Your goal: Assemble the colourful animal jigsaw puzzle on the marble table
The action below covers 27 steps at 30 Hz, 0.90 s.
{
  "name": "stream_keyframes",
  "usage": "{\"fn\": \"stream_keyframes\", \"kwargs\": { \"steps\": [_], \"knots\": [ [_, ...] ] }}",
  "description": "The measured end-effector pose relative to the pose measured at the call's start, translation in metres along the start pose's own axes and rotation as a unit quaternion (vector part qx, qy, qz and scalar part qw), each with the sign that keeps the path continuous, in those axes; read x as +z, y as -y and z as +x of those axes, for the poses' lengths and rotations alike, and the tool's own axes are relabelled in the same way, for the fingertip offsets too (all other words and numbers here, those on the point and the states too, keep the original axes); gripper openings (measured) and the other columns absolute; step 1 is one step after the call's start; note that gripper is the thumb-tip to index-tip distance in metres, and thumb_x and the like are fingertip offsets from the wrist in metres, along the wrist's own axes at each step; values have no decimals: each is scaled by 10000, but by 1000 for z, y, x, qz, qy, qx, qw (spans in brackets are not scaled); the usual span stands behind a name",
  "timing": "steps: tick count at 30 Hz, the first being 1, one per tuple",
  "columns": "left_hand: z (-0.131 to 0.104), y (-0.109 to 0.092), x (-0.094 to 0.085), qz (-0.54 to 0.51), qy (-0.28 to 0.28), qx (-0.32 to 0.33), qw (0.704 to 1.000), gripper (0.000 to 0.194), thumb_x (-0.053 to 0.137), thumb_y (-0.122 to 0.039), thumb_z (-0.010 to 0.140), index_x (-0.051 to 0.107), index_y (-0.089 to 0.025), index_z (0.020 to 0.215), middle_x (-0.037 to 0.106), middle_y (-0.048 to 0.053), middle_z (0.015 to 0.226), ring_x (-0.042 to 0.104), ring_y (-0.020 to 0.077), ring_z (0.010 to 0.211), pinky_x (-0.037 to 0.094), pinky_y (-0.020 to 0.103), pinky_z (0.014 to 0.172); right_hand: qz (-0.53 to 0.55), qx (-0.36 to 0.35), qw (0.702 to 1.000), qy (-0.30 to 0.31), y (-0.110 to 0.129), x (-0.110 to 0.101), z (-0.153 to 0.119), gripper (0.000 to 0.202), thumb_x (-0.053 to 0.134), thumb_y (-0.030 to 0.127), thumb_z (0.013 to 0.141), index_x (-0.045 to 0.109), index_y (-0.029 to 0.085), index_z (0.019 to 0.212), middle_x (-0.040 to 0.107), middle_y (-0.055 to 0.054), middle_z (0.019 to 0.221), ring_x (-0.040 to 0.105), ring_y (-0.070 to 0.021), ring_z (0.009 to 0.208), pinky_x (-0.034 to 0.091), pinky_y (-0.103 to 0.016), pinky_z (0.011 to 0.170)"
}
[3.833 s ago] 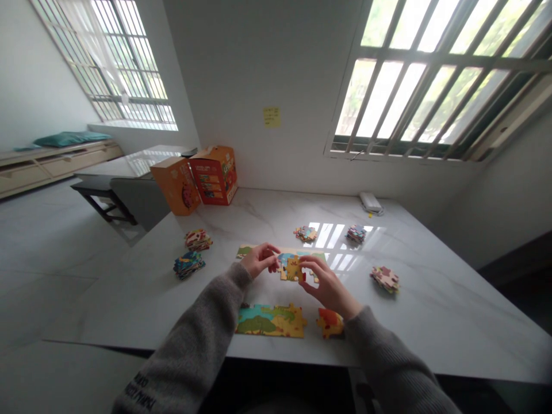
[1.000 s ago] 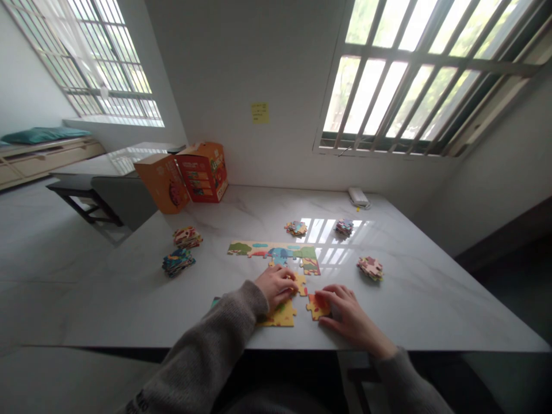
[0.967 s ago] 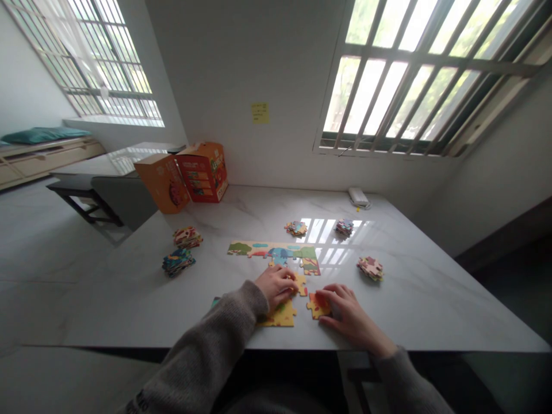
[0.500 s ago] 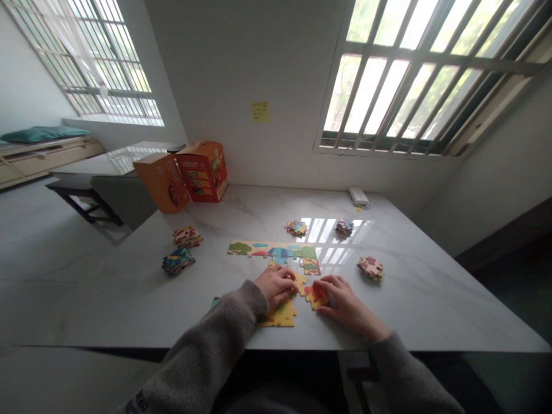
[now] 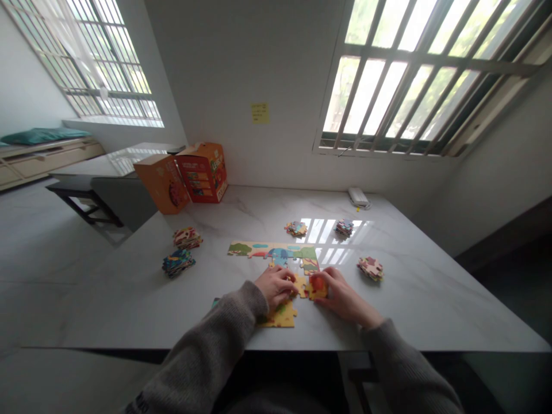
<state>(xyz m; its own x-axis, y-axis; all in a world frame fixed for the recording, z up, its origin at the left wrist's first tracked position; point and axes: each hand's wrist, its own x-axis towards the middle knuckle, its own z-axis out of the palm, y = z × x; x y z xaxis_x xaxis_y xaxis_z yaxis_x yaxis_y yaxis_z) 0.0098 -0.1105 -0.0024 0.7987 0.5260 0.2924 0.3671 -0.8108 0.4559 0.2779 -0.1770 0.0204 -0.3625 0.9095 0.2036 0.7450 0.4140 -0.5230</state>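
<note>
At five o'clock in the head view, the right hand (image 5: 345,295) had its grip clamped on one orange piece (image 5: 318,286), just beside one yellow piece (image 5: 301,286) by the left hand (image 5: 274,286) at six (whether clasped, I couldn't tell). Fitting seemed in hand, calling for careful alignment. The worktop (image 5: 254,214) carried five stacks (image 5: 370,268), plus two boxes (image 5: 202,172) at ten.
</note>
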Motion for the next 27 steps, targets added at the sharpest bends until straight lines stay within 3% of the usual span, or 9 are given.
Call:
{"fn": "stream_keyframes", "kwargs": {
  "steps": [12, 21, 27],
  "knots": [
    [0, 1, 0, 8, 7, 4, 1000, 259, 608, -186, 869, 758, -293, 1050, 665, 36, 1170, 525, 248, 1063, 419, 428, 978, -33, -28, 998, 39, -12, 6, 6, 544, 728, 333, 843, 578, 327, 1366, 548, -89, 1227, 516, -276, 1140, 459, -450, 1032],
    [-1, 1, 1, 2, -4, -5, 1000, 263, 600, -160, 869, 757, -296, 1030, 673, 34, 1165, 533, 246, 1061, 412, 431, 972, -31, 8, 995, 90, 4, -10, -1, 461, 760, 268, 746, 612, 268, 1183, 540, -65, 1124, 521, -247, 1045, 462, -422, 979],
    [-1, 0, 0, -9, -20, -3, 1000, 261, 596, -168, 862, 740, -264, 1058, 680, 47, 1168, 553, 255, 1059, 424, 439, 974, -24, 13, 996, 90, 24, -5, -28, 515, 742, 255, 768, 602, 324, 1259, 543, -64, 1169, 515, -254, 1086, 461, -427, 998]
  ]
}}
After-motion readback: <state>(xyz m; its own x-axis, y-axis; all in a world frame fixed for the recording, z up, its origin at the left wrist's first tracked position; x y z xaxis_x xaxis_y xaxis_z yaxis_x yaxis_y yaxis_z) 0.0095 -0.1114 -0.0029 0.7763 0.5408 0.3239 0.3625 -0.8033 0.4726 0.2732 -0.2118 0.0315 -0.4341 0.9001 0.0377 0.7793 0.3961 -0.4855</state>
